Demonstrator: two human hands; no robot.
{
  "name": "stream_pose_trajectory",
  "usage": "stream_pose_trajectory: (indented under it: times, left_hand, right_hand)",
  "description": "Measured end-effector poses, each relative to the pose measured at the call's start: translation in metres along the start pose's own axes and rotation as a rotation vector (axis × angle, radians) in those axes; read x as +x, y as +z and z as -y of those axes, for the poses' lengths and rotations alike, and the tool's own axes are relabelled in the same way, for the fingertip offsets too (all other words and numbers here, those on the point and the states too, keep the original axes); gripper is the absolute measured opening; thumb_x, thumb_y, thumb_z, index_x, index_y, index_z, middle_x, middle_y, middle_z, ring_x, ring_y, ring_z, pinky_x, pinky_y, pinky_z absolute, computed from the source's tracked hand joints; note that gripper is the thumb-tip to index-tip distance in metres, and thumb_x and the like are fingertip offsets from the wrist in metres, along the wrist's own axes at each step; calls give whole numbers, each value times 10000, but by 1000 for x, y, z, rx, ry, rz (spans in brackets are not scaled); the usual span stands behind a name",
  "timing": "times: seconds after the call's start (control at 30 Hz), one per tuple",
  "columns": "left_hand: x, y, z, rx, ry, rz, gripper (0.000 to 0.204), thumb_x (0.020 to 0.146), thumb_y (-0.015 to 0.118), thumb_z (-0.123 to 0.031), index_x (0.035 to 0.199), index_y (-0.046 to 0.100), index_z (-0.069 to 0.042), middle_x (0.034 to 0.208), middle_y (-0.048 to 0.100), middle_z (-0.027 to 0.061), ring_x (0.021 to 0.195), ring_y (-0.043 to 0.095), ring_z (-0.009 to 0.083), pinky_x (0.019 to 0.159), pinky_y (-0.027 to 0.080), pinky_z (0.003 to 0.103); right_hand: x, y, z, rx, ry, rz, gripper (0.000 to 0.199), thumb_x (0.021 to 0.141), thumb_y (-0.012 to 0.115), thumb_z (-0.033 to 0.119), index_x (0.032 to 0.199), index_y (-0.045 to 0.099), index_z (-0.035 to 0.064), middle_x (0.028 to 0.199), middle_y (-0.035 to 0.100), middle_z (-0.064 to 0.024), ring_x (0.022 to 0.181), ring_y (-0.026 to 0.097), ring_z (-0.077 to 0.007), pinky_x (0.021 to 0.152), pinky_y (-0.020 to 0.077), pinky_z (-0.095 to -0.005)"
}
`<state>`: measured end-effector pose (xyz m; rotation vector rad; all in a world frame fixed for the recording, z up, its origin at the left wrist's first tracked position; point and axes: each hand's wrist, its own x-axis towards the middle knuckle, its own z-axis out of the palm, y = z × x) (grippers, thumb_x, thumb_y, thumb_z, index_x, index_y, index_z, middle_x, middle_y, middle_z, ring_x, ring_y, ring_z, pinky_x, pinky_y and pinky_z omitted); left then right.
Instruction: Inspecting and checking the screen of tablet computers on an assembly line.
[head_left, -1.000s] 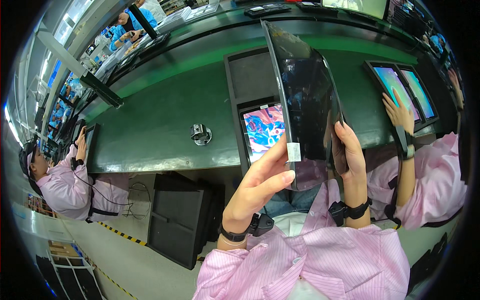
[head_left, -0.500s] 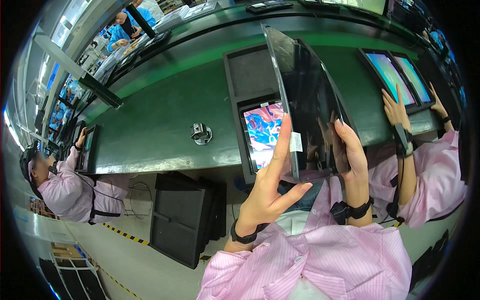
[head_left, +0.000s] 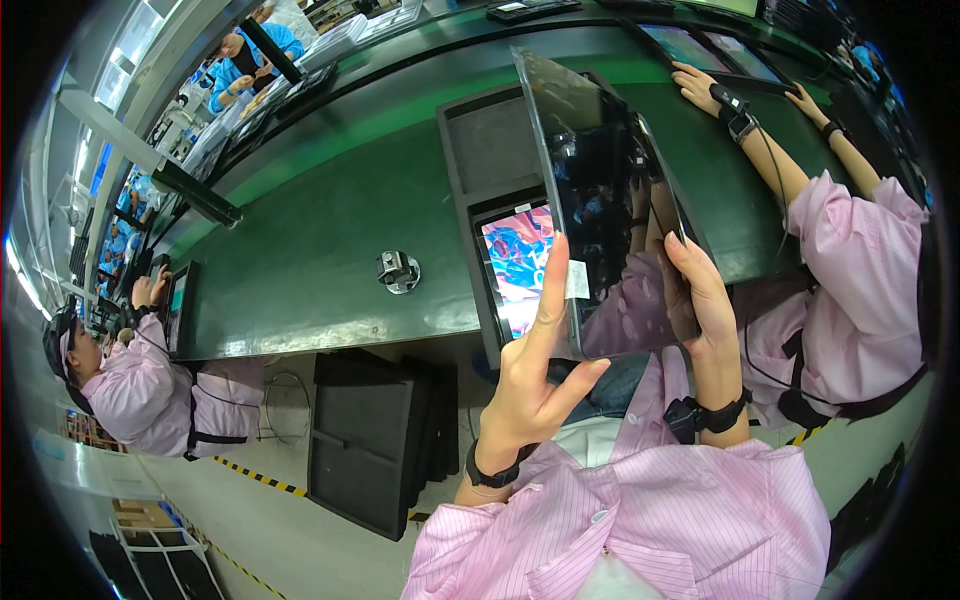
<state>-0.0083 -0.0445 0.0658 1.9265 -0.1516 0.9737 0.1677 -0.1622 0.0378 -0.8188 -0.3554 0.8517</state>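
A tablet [head_left: 610, 220] with a dark, glossy screen stands tilted up between my hands, above a black tray [head_left: 455, 200]. My left hand [head_left: 530, 380] supports it at the lower left corner: the index finger lies straight along the edge beside a small white label [head_left: 577, 280], and the thumb sits by the bottom edge. At the right edge, my right hand [head_left: 712, 300] grips it with the thumb in front; its other fingers are mostly hidden. In the tray's near compartment lies a second tablet [head_left: 515, 265], its screen lit with a pink and blue picture. The far compartment shows bare.
A small metal stand [head_left: 397, 271] is on the green bench [head_left: 320, 230] to the left. Black trays [head_left: 360, 440] are stacked below its front edge. At right, a co-worker's hands [head_left: 700, 88] touch a tray with lit tablets [head_left: 685, 48]. Another person [head_left: 140, 380] works at far left.
The co-worker on the right has pushed the tray of lit tablets away toward the back of the bench. My hands and the tablet have barely shifted; the reflections in its screen differ.
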Motion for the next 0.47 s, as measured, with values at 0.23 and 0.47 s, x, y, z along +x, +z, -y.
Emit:
stream_pose_trajectory:
  times: [0.23, 0.47]
  left_hand:
    - [-1, 7, 0, -113, -128, -74, 899, 767, 705, 2, 1455, 138, 119, 1526, 170, 293, 1405, 255, 353, 1109, 274, 369]
    - [-4, 5, 1, -137, -155, -87, 914, 763, 720, -5, 1465, 144, 98, 1527, 178, 286, 1406, 254, 349, 1112, 268, 372]
  right_hand:
    - [3, 0, -3, -49, -4, -80, 226, 925, 643, 214, 1089, 609, 62, 957, 631, 34, 794, 545, -8, 687, 403, -159]
    - [3, 7, -5, -22, -41, -65, 269, 916, 652, 206, 1120, 599, 40, 1027, 639, -1, 942, 582, -34, 837, 435, -163]
